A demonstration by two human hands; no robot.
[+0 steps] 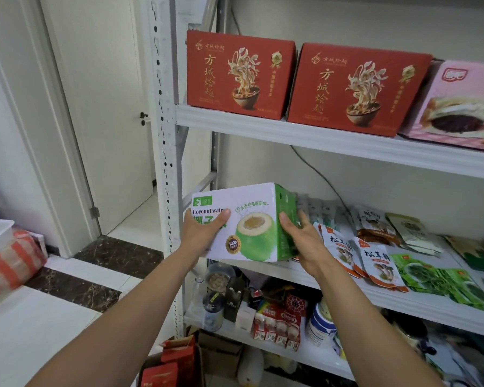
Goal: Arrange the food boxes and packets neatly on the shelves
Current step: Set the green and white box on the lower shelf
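White and green card formed the coconut water box (252,210), which I found at the left end of the middle shelf (430,308), next to the perforated white upright (165,135). The box was tilted, with its printed front face turned towards the camera. I could not tell whether its lower edge rested on the shelf lip or hung just above it.

Hand state, as I read it:
- The left hand (203,233) gripped the left side of the box. Its thumb lay across the front face over the "Coconut water" lettering, and its fingers were hidden behind the box.
- The right hand (305,241) gripped the right side. Its thumb pressed the front face near the corner, and its fingers wrapped round the green side panel.

Just right of the box, the middle shelf carried loose packets:
- A row of pale sachets (319,210) stood towards the back.
- Two orange-trimmed mushroom packets (375,263) lay overlapping near the right hand.
- Green packets (436,277) lay flat further right.
- Brown and olive packets (375,222) lay behind them.

The top shelf (319,141) held two red noodle boxes (235,76) side by side, faces forward. A pink pastry box (458,107) stood at their right, touching the second red one.

The lower shelf (310,354) held jars, small bottles and a red multipack (280,322), all crowded together. A white door (104,107) stood closed to the left of the rack.
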